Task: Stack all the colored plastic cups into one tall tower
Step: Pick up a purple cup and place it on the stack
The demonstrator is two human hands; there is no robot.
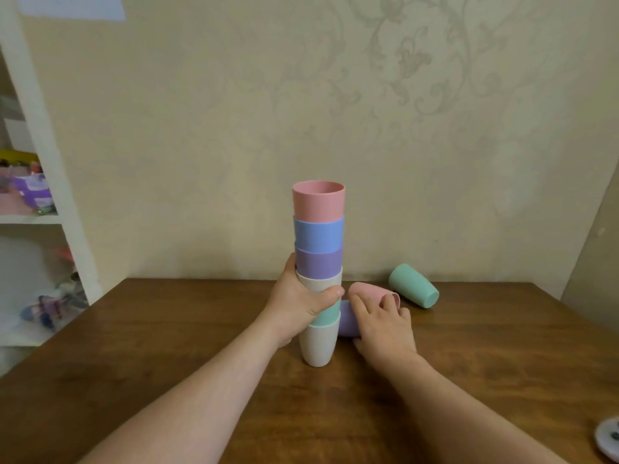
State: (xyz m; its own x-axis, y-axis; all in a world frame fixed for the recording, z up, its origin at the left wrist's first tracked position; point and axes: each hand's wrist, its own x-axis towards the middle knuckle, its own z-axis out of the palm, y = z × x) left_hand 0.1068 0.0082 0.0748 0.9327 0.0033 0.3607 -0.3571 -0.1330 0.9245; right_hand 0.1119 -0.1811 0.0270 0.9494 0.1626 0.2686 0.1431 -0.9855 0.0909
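A tower of nested cups (319,242) stands upright on the wooden table (167,346): white at the bottom, then green, white, purple, blue, with pink on top. My left hand (301,303) is wrapped around its middle. To the right of the base lie a purple cup (348,319) and a pink cup (371,291), both on their sides. My right hand (382,326) rests over these two, fingers curled on the pink cup's rim. A green cup (413,285) lies on its side farther right, apart from my hands.
A wallpapered wall rises just behind the table. White shelves (43,216) with toys and boxes stand at the left. A small round white object (609,437) sits at the table's near right edge.
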